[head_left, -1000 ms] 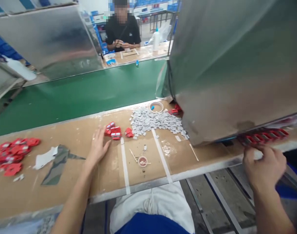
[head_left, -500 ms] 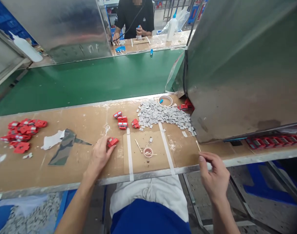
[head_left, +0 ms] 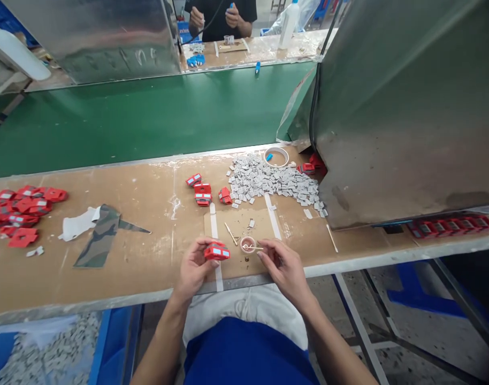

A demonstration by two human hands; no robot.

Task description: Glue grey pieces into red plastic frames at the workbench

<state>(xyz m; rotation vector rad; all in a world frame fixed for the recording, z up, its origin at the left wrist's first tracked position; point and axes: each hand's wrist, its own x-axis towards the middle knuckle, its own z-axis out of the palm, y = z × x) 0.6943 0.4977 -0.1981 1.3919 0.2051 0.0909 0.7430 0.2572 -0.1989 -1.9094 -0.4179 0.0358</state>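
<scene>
My left hand (head_left: 195,267) is closed around a red toy car part (head_left: 217,251) with pale blue-white windows, held up over the left side of the cardboard mat (head_left: 236,272). My right hand (head_left: 283,264) pinches the outer end of a thin stick (head_left: 257,248). The stick's other end rests in a small round cup (head_left: 248,244) of pinkish look. A cotton swab (head_left: 230,233) lies left of the cup, and a small grey piece (head_left: 251,223) lies above it. Another cotton swab (head_left: 331,238) is on the table to the right.
A heap of small grey pieces (head_left: 276,184) spreads behind the mat, with a tape roll (head_left: 276,165) at its back. Red parts (head_left: 23,211) pile up at left near a camouflage cloth (head_left: 100,235). A metal panel (head_left: 405,123) rises at right. A co-worker (head_left: 224,21) sits across the green belt (head_left: 156,117).
My left hand has lifted the red toy car part and brought it right. My right hand has laid its cotton swab down at right and moved left to the stick in the cup.
</scene>
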